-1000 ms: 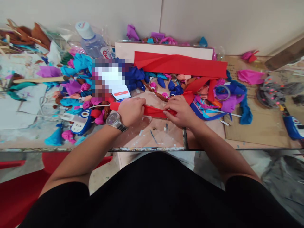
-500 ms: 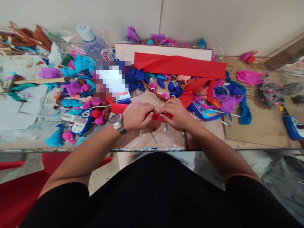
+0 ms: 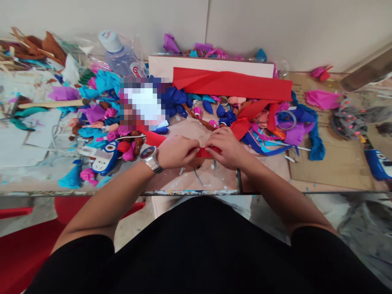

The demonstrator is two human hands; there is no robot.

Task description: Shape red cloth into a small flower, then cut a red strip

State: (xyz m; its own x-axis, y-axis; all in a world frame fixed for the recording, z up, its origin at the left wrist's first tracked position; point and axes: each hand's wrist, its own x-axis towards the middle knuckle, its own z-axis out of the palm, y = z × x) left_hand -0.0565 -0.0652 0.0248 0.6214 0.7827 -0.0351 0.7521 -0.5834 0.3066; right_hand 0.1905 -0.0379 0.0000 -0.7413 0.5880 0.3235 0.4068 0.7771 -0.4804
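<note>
A narrow red crepe paper strip (image 3: 201,152) is stretched between my two hands, just above the table near its front edge. My left hand (image 3: 177,152), with a metal watch on its wrist, pinches the strip between thumb and fingers. The strip's tail (image 3: 154,139) shows beyond the back of that hand. Close by, my right hand (image 3: 225,148) pinches the same strip, thumb beneath and fingers on top. Behind the hands lies a wide folded red sheet (image 3: 232,84), and a red piece (image 3: 240,127) lies just past my right fingers.
Crumpled coloured paper pieces (image 3: 94,114) crowd the left, with a clear bottle (image 3: 122,57) behind them. A blue-and-white power strip (image 3: 105,158) sits left of my watch. Right of my hands are a tape roll (image 3: 286,121) and a cardboard sheet (image 3: 330,159).
My fingers have shifted slightly on the red strip, and the left hand has turned a little. The strip's tail behind the left hand has moved slightly. The rest stays in place.
</note>
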